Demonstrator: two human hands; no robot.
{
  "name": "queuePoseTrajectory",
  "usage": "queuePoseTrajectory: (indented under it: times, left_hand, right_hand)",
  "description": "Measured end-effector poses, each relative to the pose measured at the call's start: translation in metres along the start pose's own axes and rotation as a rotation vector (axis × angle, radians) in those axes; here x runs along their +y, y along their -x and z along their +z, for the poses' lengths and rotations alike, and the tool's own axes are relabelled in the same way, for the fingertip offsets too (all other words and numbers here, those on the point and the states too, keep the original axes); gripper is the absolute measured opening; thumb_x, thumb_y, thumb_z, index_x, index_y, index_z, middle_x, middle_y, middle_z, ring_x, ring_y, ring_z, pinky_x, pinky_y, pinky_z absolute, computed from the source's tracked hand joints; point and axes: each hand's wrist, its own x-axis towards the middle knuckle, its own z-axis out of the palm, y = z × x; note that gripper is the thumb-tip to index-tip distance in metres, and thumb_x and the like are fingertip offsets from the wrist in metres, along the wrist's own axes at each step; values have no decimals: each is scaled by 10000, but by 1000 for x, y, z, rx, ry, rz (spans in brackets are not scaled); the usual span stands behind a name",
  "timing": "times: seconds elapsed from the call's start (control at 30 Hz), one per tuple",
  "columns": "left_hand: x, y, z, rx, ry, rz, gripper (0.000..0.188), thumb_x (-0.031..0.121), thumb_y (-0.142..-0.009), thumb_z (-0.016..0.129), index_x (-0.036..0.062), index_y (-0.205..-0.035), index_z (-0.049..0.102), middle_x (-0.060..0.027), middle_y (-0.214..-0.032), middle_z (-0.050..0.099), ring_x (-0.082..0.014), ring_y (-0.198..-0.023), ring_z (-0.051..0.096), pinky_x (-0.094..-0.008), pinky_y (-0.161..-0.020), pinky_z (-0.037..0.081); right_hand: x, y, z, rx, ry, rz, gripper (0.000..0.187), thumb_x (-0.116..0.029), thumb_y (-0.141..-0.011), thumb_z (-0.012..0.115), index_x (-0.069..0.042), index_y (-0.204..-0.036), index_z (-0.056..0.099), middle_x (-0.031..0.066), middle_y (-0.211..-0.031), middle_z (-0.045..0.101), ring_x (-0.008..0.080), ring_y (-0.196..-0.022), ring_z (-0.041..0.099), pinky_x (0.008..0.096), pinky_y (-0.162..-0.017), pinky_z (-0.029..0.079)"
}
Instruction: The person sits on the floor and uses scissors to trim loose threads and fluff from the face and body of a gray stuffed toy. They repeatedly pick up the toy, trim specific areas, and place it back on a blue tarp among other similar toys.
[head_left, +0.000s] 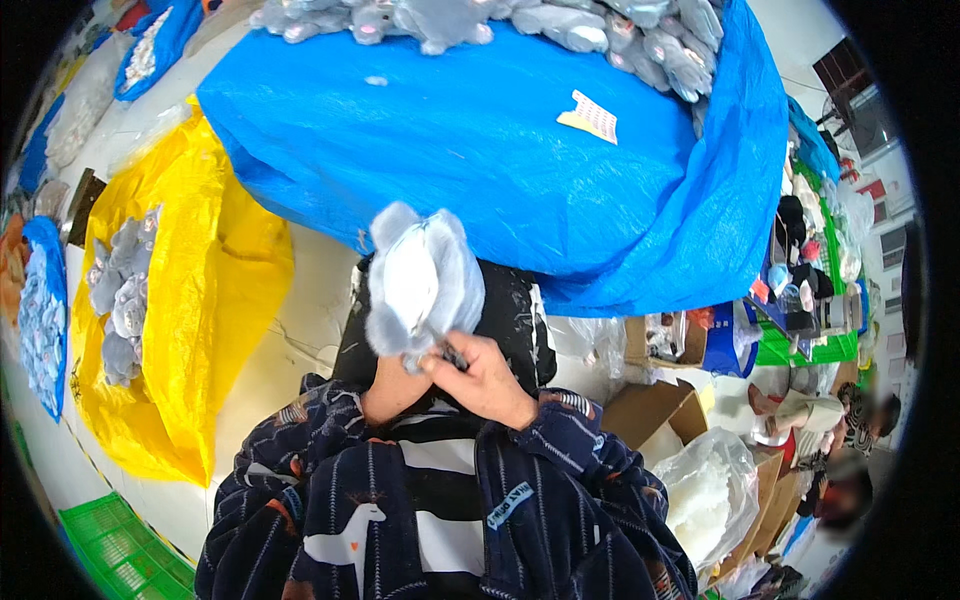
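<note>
A grey plush toy (460,270) with a white middle (410,275) is held up over my lap. My left hand (393,388) is at its lower end, mostly behind the plush, and the fingers hidden there seem to support it. My right hand (487,383) is closed in a pinch at the toy's lower edge. Something small and dark shows at the fingertips, too unclear to name. Just beyond the toy spreads a large blue plastic sheet (420,140), with a heap of grey plush pieces (445,22) along its far side.
A yellow sack (190,390) holding grey plush pieces (122,300) stands to the left. At the right are a cardboard box (655,412) and a clear bag of white stuffing (705,495). A green crate (125,545) sits lower left. Other people sit at the far right.
</note>
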Motion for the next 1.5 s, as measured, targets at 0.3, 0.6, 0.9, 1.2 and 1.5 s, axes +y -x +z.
queuePoseTrajectory:
  times: [0.3,0.6,0.9,1.2,1.5]
  left_hand:
    - [14,7,-43,-106,194,-169,367,10,-826,637,-23,-1175,529,-92,-991,626,-147,-929,594,-290,-755,494]
    - [44,-9,-51,-134,110,-93,583,147,-808,712,6,-1300,431,-107,-1235,528,-189,-1157,491,-335,-966,396]
    - [52,-7,-32,-201,-114,3,459,70,-792,660,-10,-1207,480,-193,-1058,612,-287,-995,625,-327,-827,471]
    - [44,0,-30,-300,-218,139,481,31,-759,645,-21,-1211,490,-219,-1097,582,-355,-1006,596,-359,-863,470]
    - [30,3,-29,-376,-94,36,474,6,-744,634,-25,-1195,495,-220,-1081,581,-361,-997,598,-360,-846,472]
  right_hand:
    - [-10,3,-69,488,222,-20,439,-113,-793,683,-9,-1197,546,24,-1073,604,105,-844,551,250,-715,444]
    - [18,21,-47,311,479,-164,284,-105,-765,717,37,-974,588,132,-983,613,213,-847,612,292,-740,473]
    - [-42,26,-52,40,735,-331,320,20,-688,680,-52,-997,636,81,-905,656,215,-698,651,316,-589,520]
    - [-52,18,-56,-347,923,-63,240,-104,-747,659,-59,-973,592,90,-906,621,338,-776,623,409,-618,498]
    - [-12,28,-44,-261,977,-61,324,-87,-665,723,-83,-965,600,69,-948,582,296,-809,625,395,-637,500]
